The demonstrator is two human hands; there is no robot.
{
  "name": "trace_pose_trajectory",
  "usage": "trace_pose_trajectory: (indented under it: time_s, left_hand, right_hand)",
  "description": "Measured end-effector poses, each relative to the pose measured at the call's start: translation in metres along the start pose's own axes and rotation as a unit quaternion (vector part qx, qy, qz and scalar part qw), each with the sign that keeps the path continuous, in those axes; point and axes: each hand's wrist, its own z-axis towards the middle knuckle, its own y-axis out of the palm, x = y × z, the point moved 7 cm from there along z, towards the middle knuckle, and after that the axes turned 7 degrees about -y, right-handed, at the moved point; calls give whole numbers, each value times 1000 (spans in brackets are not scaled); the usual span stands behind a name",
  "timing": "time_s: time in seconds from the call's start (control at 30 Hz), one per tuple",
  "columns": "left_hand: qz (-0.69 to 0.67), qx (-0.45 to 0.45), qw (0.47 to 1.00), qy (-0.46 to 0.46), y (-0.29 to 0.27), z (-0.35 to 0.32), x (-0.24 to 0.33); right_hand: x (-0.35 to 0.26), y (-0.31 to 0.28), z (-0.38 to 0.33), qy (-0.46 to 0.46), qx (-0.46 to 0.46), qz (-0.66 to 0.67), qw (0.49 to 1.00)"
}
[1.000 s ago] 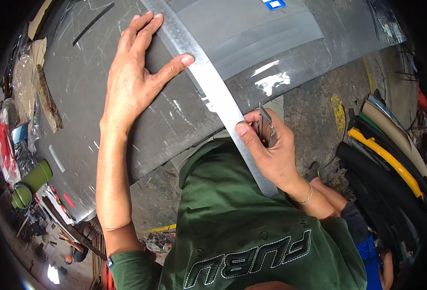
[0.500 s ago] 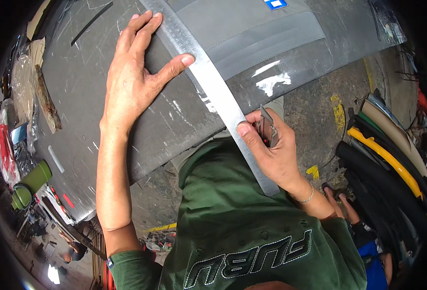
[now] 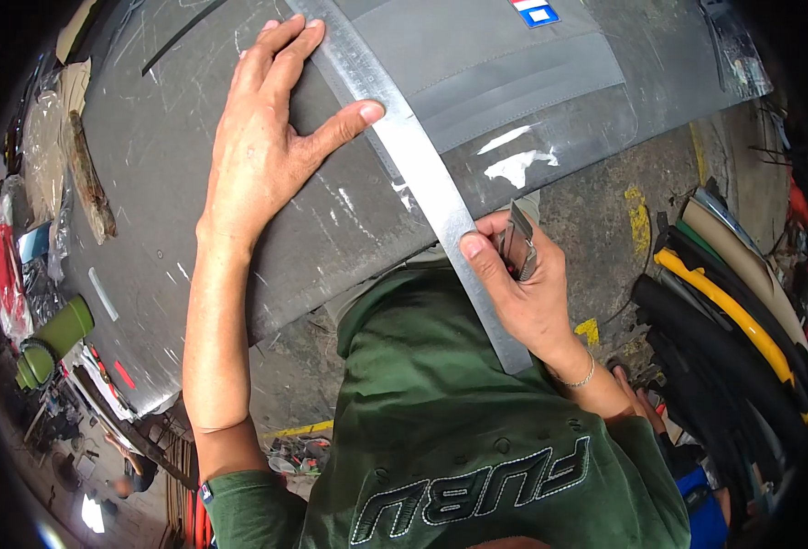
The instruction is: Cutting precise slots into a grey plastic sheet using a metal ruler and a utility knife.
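A long metal ruler (image 3: 430, 174) lies slantwise over the left edge of a grey sheet piece (image 3: 514, 96) with a stitched band. My left hand (image 3: 267, 146) rests on the worktable (image 3: 331, 247), fingers spread, its fingertips and thumb on the ruler's left edge. At the near end, past the table edge, my right hand (image 3: 537, 297) pinches the ruler with its thumb on top. That same hand also holds a utility knife (image 3: 519, 242), its blade pointing up and away from the ruler. The fingers beneath the ruler are hidden.
A green bottle (image 3: 61, 329) lies at the table's left edge, near plastic wrap and a piece of wood (image 3: 88, 178). A dark strip (image 3: 183, 38) is at the far left. Rolls of black, tan and yellow material (image 3: 733, 306) stand to the right. A person is partly visible behind my right arm.
The table, the sheet, the ruler and my hands appear slightly farther right in the view. Both hands keep the same hold on the ruler, and the knife stays in my right hand.
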Motion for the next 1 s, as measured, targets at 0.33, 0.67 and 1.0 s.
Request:
trace_pose_trajectory:
  time_s: [0.33, 0.67, 1.0]
  left_hand:
    - [0, -4, 1000, 17, -1, 1, 2]
    - [54, 19, 998, 40, -14, -6, 27]
    - [-27, -49, 994, 96, -4, -21, 37]
  right_hand:
    - [-4, 1, 0, -8, 9, -5, 1000]
    - [-4, 1, 0, -15, 24, -22, 999]
    - [-7, -1, 2, -13, 26, -37, 999]
